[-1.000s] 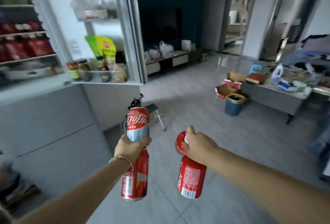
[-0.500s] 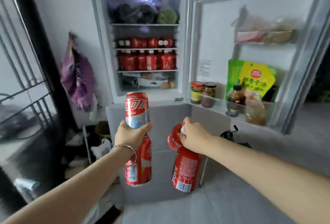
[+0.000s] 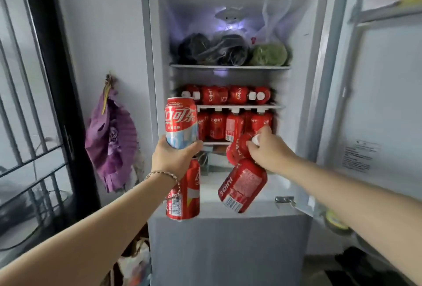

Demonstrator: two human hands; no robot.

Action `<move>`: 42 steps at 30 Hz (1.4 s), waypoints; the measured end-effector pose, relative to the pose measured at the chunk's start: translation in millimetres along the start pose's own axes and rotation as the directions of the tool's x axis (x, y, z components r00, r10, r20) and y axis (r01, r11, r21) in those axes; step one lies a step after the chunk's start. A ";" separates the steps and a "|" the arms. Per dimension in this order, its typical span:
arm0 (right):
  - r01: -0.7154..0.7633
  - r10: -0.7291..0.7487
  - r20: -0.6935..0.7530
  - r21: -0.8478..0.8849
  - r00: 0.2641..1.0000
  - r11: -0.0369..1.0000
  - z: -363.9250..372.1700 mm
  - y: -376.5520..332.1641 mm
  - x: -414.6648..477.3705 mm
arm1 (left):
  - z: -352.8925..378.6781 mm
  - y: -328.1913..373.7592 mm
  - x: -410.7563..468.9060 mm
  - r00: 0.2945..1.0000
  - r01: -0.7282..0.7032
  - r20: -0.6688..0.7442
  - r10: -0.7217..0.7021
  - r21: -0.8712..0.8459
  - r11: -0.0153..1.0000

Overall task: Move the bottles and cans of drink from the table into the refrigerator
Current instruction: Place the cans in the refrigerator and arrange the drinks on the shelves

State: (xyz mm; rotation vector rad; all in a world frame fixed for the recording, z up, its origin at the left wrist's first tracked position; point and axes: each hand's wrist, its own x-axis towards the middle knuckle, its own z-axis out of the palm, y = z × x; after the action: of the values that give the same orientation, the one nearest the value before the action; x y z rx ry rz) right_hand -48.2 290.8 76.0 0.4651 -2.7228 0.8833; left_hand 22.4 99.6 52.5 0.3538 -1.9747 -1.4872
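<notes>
My left hand (image 3: 174, 156) grips two red cola cans at once: one can (image 3: 181, 122) stands upright above the fist, the other can (image 3: 183, 194) hangs below it. My right hand (image 3: 268, 148) holds two red bottles by their necks: one bottle (image 3: 237, 150) points up to the left, the other bottle (image 3: 243, 185) hangs tilted below. Both hands are in front of the open refrigerator (image 3: 228, 235), level with its lower shelves. Several red bottles (image 3: 228, 95) lie on the middle shelf and several more bottles (image 3: 219, 124) stand on the shelf beneath.
The top shelf (image 3: 230, 66) bears dark and green bagged vegetables. The refrigerator door (image 3: 376, 103) stands open at the right. A purple bag (image 3: 110, 139) hangs on the wall to the left, beside a barred window (image 3: 27, 126). Clutter lies on the floor at lower left.
The view has swung from the living room to the open refrigerator and closed in on it. Both hands have risen toward the shelves with their cans and bottles still held.
</notes>
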 end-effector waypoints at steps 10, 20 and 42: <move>-0.121 0.448 -0.503 0.555 0.739 0.823 12.0 17.2 200.0 | 49.0 -25.5 172.0 0.996 -0.018 0.083 0.021 -0.040 0.999; 0.005 0.739 -0.513 0.823 0.437 0.568 9.2 27.3 295.9 | 95.9 -15.8 238.4 0.992 -0.112 0.058 0.117 -0.071 0.991; -0.269 0.515 -0.203 0.664 0.833 0.697 24.7 24.5 428.7 | 157.5 -3.6 256.7 0.987 -0.150 -0.065 0.149 -0.017 0.988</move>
State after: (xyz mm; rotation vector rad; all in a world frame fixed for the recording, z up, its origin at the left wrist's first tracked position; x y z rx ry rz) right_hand -454.9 198.7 181.3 -0.2220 -2.1437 1.7903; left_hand -272.8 74.8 106.7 0.2346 -1.8902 -1.3848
